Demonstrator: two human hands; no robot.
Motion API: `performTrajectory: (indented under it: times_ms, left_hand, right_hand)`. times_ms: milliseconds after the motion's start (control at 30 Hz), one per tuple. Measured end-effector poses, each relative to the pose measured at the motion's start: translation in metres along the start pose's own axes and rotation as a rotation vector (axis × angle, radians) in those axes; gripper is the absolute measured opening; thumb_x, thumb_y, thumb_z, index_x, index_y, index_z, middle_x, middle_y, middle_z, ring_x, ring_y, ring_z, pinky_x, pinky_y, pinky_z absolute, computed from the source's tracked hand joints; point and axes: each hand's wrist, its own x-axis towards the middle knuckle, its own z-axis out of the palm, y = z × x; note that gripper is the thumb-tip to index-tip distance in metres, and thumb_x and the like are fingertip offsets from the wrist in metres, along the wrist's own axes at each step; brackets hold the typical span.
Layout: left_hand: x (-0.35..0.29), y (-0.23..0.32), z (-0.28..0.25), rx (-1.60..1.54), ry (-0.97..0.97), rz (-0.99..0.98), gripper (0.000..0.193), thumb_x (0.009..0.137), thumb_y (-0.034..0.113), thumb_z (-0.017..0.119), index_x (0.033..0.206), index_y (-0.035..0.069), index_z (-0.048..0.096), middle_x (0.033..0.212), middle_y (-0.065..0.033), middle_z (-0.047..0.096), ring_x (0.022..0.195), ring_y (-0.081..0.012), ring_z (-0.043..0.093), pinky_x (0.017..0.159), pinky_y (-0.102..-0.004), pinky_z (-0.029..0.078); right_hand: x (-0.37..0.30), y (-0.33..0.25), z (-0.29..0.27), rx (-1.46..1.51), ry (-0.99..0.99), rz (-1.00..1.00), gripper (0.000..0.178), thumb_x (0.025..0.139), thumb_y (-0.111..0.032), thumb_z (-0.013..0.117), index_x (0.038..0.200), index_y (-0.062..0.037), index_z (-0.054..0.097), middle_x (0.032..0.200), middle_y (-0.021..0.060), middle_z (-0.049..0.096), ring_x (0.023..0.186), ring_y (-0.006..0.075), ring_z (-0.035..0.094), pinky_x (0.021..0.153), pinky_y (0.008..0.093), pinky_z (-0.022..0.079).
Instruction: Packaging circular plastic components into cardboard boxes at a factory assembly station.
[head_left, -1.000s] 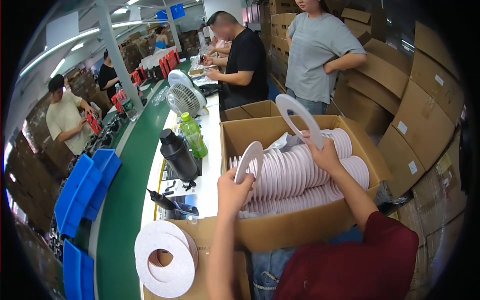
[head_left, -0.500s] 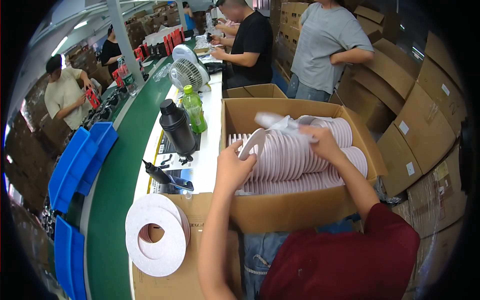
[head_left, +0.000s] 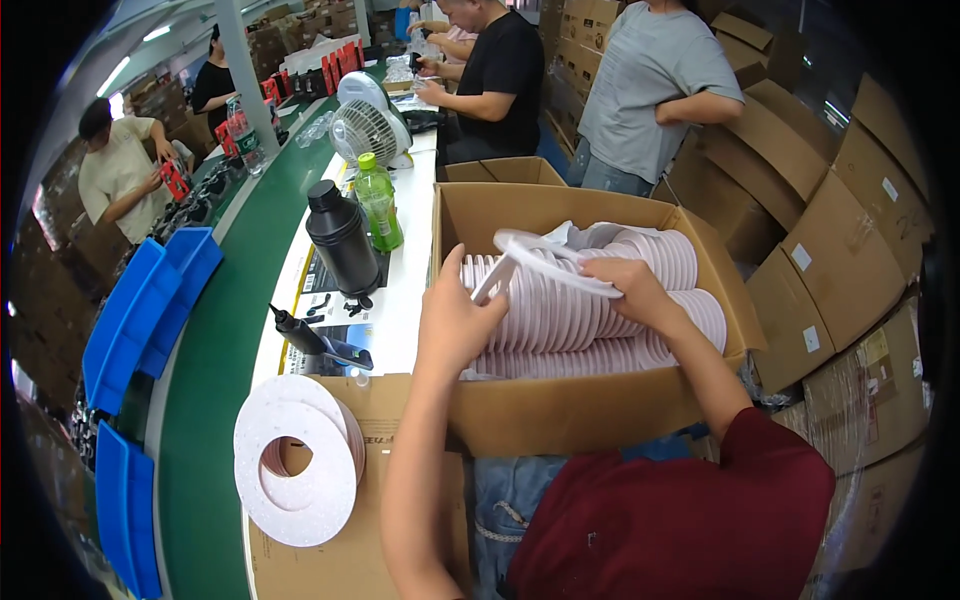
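An open cardboard box (head_left: 575, 420) in front of me holds rows of thin white flat rings (head_left: 560, 320) standing on edge. Over these rows my right hand (head_left: 637, 290) grips one white ring (head_left: 565, 272) by its right edge, tilted and slightly blurred. My left hand (head_left: 458, 312), at the box's left side, pinches another white ring (head_left: 492, 281) seen nearly edge-on between thumb and fingers. The two held rings meet or overlap in the picture; whether they touch, I cannot tell. To the left, a small stack of white rings (head_left: 297, 510) lies on a cardboard surface.
On the white table stand a black bottle (head_left: 343, 240), a green bottle (head_left: 377, 205), a fan (head_left: 368, 125) and a dark nozzle bottle (head_left: 300, 332). Blue bins (head_left: 130, 325) line the green conveyor (head_left: 215, 400). Cartons (head_left: 850, 250) are piled right; several people work or stand beyond.
My right hand has swapped a blurred translucent wrapping for a white ring, now held above the rows. My left hand still holds its ring, turned more edge-on.
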Motion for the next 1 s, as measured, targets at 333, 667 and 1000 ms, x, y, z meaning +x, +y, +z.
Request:
performTrajectory:
  times_ms: [333, 667, 1000]
  left_hand:
    - [-0.005, 0.001, 0.0, -0.051, -0.034, 0.133, 0.077, 0.076, 0.011, 0.068, 0.144, -0.001, 0.036, 0.069, -0.0193, 0.067, 0.066, -0.0361, 0.068, 0.068, -0.0411, 0.055]
    - [0.001, -0.006, -0.017, -0.111, 0.02, 0.16, 0.072, 0.073, 0.008, 0.074, 0.14, 0.009, 0.048, 0.076, -0.0187, 0.07, 0.07, -0.0264, 0.071, 0.067, -0.035, 0.054]
    - [0.0, -0.01, -0.028, -0.522, 0.166, 0.075, 0.06, 0.078, 0.003, 0.074, 0.133, -0.001, 0.05, 0.089, -0.017, 0.074, 0.077, -0.0167, 0.07, 0.068, -0.0272, 0.053]
  right_hand:
    - [0.008, -0.007, -0.002, -0.15, -0.07, -0.257, 0.026, 0.077, 0.002, 0.066, 0.101, -0.0021, 0.073, 0.101, 0.0163, 0.073, 0.099, 0.0335, 0.07, 0.088, 0.0364, 0.055]
    - [0.028, 0.007, 0.001, 0.428, -0.104, 0.33, 0.024, 0.083, -0.002, 0.07, 0.106, 0.0015, 0.069, 0.093, 0.0089, 0.073, 0.089, 0.0203, 0.069, 0.087, 0.033, 0.053]
    - [0.053, -0.003, 0.026, 1.29, -0.247, 0.599, 0.03, 0.08, 0.0, 0.06, 0.109, 0.0052, 0.062, 0.092, 0.0152, 0.07, 0.086, 0.0259, 0.068, 0.088, 0.038, 0.053]
